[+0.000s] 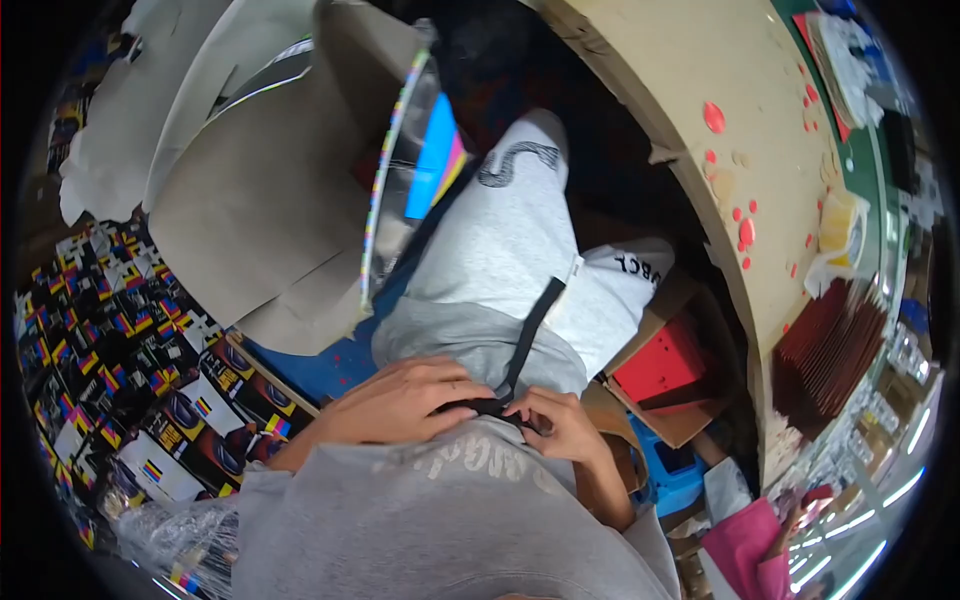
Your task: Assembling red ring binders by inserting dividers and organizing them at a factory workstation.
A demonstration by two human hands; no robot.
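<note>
black strap [529, 337] partly between left hand [425, 393] and right hand [556, 420]

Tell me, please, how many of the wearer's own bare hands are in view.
2: the left hand, just left of the lower end of the black strap, and the right hand, just right of it. Neither is hidden.

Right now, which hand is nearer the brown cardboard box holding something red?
Right. Your right hand is left of the cardboard box, apart from it; your left hand is farther left.
</note>
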